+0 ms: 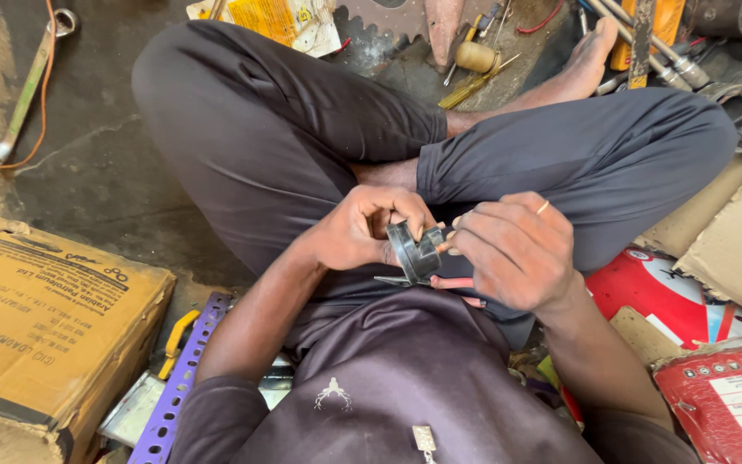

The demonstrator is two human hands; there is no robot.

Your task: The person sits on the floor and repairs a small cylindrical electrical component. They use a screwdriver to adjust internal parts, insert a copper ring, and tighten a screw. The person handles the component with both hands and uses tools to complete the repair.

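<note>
Sitting cross-legged on the floor, left hand (355, 230) grips a small dark metal part (414, 252); right hand (517, 251), at three o'clock, works a red-handled tool (451, 282) against it, work apparently midway.

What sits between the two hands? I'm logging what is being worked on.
A small dark round metal part, gripped from both sides by the left hand and right hand, in the head view.
</note>
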